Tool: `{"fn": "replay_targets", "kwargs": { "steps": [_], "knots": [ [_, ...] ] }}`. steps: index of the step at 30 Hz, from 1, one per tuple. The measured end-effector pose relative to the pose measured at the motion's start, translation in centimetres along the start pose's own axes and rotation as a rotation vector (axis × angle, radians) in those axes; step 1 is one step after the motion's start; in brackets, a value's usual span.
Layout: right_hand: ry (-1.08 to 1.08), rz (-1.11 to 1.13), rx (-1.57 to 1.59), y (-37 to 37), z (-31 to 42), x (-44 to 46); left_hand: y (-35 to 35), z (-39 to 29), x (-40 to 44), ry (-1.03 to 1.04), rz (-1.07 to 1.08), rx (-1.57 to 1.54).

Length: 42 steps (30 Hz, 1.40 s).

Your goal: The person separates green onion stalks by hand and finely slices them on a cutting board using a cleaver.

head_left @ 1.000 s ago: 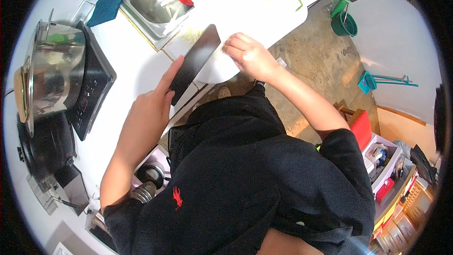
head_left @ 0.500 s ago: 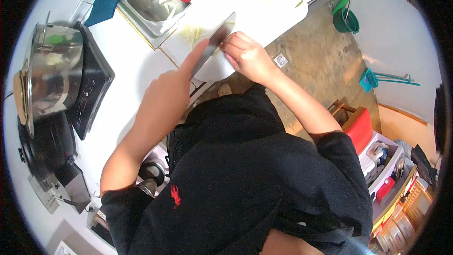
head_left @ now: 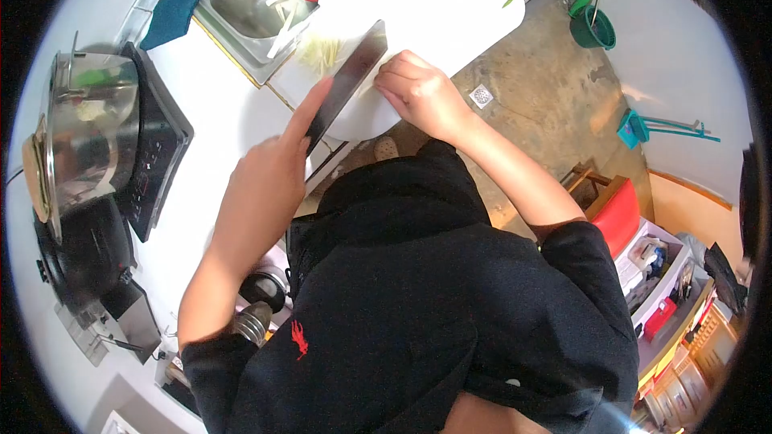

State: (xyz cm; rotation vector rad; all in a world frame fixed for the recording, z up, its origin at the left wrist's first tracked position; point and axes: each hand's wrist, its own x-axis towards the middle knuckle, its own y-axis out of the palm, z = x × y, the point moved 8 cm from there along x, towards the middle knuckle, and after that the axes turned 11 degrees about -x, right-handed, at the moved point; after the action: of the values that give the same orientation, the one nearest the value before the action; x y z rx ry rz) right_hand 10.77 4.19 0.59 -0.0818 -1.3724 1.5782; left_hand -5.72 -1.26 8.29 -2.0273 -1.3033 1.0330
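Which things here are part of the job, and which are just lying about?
In the job:
kitchen knife, held in the left hand
right hand, beside the blade
pale shreds
white cutting board

Apparently lying about:
teal cloth
green bucket
teal dustpan

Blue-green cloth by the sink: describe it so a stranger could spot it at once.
Find the metal sink set in the white counter. The cloth lies just left of it, toward the black cooktop. It is flat, matt and blue-green, unlike the shiny sink and the black cooktop.
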Motion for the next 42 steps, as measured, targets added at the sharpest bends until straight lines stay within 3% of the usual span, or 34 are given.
{"fn": "replay_targets", "kwargs": {
  "steps": [4, 12, 17, 20, 23, 26, 30, 33, 39, 42],
  "knots": [
    [-0.004, 0.013, -0.006, 0.1, 0.1, 0.1, 1.2, 0.3, 1.1, -0.042, 0.062, 0.037],
    [0.011, 0.013, 0.009, 0.0, -0.1, 0.2, 0.2, 3.5, -6.7, -0.221, 0.107, -0.030],
    [-0.019, 0.062, 0.001, -0.1, -0.1, 0.5, 0.4, 0.9, -2.2, -0.069, 0.005, -0.070],
    [-0.025, -0.034, 0.018, -0.7, 0.4, 0.8, 1.5, 0.0, 0.9, -0.047, 0.007, -0.073],
    [-0.025, -0.023, 0.001, -0.5, 0.4, 0.8, 2.1, 0.4, 0.6, -0.098, 0.025, -0.050],
    [0.007, 0.124, -0.015, 0.1, 0.0, 0.6, 2.6, 1.6, -2.0, -0.124, 0.006, -0.068],
    [0.008, 0.082, 0.021, -0.1, -0.2, 0.7, 2.5, 3.8, -6.8, -0.184, 0.033, -0.120],
    [-0.002, 0.055, 0.014, -0.4, -0.3, 0.6, 1.1, 4.1, -8.1, -0.357, 0.117, -0.202],
    [-0.043, 0.044, -0.023, -0.5, -0.2, 0.4, 1.4, 2.4, -3.0, -0.071, -0.108, -0.247],
    [-0.073, 0.049, -0.034, -0.6, -0.2, 0.4, 2.9, 2.4, -0.6, -0.111, -0.054, -0.275]
  ]
}}
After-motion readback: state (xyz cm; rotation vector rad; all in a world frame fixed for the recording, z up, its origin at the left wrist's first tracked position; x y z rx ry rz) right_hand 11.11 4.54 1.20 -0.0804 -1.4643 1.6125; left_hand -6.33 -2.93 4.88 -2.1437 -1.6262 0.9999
